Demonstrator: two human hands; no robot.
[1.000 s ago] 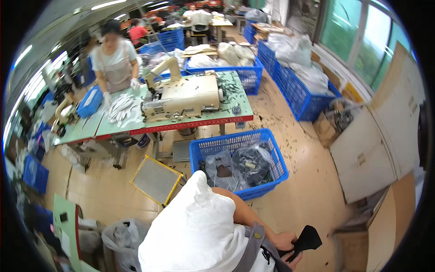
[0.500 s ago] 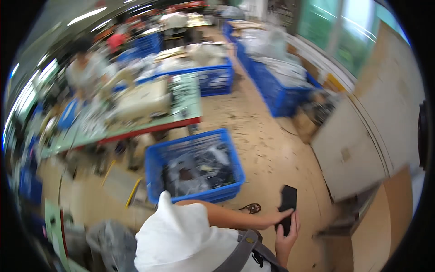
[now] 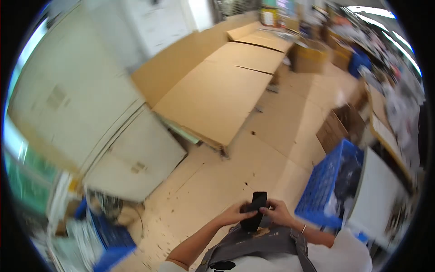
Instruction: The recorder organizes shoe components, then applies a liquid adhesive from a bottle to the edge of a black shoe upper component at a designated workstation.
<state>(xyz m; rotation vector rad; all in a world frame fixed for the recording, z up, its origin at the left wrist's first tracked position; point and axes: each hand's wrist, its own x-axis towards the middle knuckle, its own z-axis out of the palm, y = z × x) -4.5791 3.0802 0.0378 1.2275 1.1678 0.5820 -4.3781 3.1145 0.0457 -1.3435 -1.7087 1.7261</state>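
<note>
1. Both hands raised close in front of the torso, over the grey apron (image 3: 267,247).
2. Black item (image 3: 258,199), narrow, soft-looking, held upright between them; exact kind unclear.
3. Left hand (image 3: 234,214): fingers closed on its left side, thumb across the front.
4. Right hand (image 3: 279,213): gripping the right edge, thumb to the front; thin band (image 3: 303,229) at wrist.
5. Ahead: long surface (image 3: 222,93) topped with brown board.
6. Left: pale cabinet (image 3: 124,165). Right: blue crate (image 3: 319,186) with dark and clear bagged material inside.
7. Dark scraps scattered on tan floor (image 3: 204,186).
</note>
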